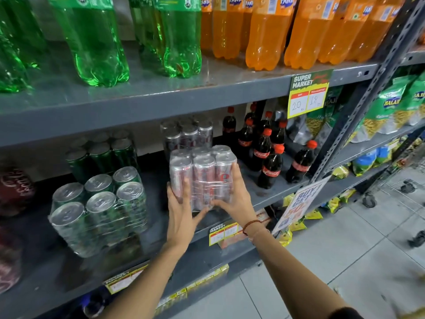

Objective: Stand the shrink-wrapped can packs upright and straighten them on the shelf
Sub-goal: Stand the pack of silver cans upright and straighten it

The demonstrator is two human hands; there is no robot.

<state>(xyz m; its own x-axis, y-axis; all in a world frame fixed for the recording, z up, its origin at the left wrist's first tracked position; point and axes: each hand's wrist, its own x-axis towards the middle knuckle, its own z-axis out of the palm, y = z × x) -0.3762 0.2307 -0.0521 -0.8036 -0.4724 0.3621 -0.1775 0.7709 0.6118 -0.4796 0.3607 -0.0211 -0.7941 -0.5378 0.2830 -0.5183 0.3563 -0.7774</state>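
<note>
L hand (pixel 181 210) & R hand (pixel 234 199), fingers spread flat, clasp both sides of silver 6-can pack (pixel 203 176), upright at mid shelf (pixel 264 196) front. Left: 1 green 6-pack (pixel 99 210) tilted. Right: approx 9 cola bottles (pixel 264 153).

Silver can pack (pixel 203 178) with red lettering under clear wrap; green can pack (pixel 101 212) with silver tops to its left. Grey shelf (pixel 142 97). Green bottles (pixel 96 42) and orange bottles (pixel 269 35) above. Dark cola bottles (pixel 271 157), red caps.
</note>
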